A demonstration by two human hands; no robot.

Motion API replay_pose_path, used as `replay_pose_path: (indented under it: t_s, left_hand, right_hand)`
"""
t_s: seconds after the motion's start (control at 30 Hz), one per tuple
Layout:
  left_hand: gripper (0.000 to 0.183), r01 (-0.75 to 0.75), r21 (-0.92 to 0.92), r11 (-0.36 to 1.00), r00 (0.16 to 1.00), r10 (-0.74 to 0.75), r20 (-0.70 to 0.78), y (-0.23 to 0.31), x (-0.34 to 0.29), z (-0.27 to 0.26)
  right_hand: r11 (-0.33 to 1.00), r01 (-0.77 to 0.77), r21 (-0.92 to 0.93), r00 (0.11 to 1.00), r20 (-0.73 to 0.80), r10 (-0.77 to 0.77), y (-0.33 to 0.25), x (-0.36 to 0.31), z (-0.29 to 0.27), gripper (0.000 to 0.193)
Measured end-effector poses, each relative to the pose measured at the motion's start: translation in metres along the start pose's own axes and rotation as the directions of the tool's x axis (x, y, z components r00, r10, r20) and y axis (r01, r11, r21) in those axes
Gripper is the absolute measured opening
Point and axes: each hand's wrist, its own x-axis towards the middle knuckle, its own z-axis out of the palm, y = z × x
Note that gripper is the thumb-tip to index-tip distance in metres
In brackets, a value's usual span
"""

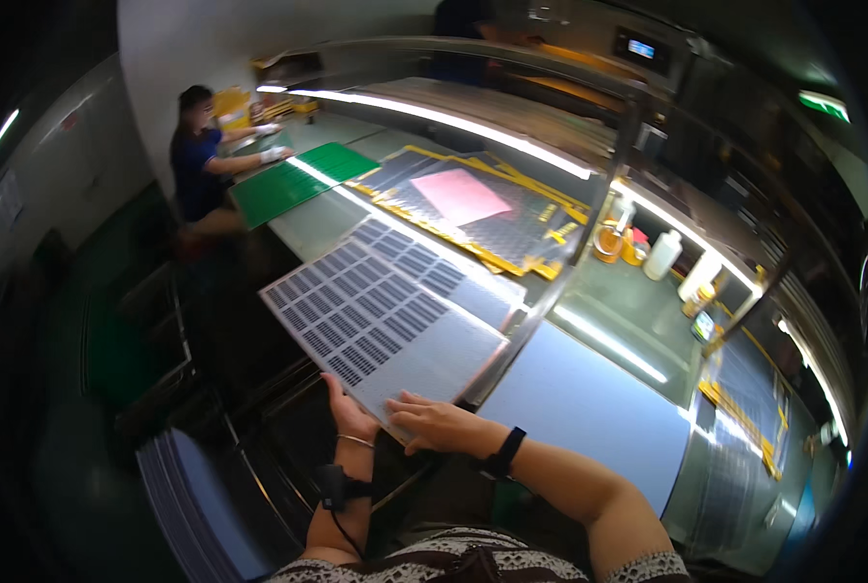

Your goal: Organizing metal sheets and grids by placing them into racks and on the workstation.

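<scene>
A thin, pale grey panel (453, 342) printed with rows of small dark blocks lies tilted in front of me. Under its near left edge is my left hand (353, 418), palm up and closed on the edge, with some of its fingers hidden beneath. My right hand (442, 424) rests on the near corner, its fingers stretched flat over the bare part of the surface. A second printed panel (483, 291) of the same look lies behind, partly covered by the first.
A blue-grey sheet (580, 408) lies on the bench at right. Farther back are a yellow-edged dark mat (541, 219) with a pink sheet (460, 195), and bottles (662, 255). At far left a person (196, 160) handles a green panel (303, 180). Stacked sheets (201, 505) stand low left.
</scene>
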Motion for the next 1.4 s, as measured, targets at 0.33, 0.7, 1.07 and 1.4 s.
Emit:
replay_pose_path:
  t_s: [0.33, 0.7, 1.07, 1.4]
  left_hand:
    - [0.085, 0.008, 0.002, 1.0, 0.995, -0.007, -0.101, -0.002, 0.01, -0.025]
    - [0.024, -0.082, 0.324, 0.942, 0.942, 0.18, -0.284, -0.013, 0.02, -0.026]
    - [0.028, -0.255, 0.695, 0.672, 0.839, 0.511, -0.186, 0.086, -0.082, 0.025]
    - [0.023, -0.103, 0.955, 0.279, 0.533, 0.826, -0.183, 0.198, -0.129, -0.077]
  right_hand:
    - [0.975, -0.179, 0.129, 0.961, -0.189, 0.202, -0.012, -0.007, 0.036, 0.016]
    - [0.964, -0.206, -0.167, 0.891, -0.439, 0.115, -0.038, 0.01, -0.021, 0.011]
    - [0.833, -0.321, 0.45, 0.606, -0.578, 0.546, -0.012, -0.034, -0.144, 0.026]
    - [0.47, -0.877, -0.098, 0.352, -0.798, 0.489, -0.125, -0.256, -0.256, 0.037]
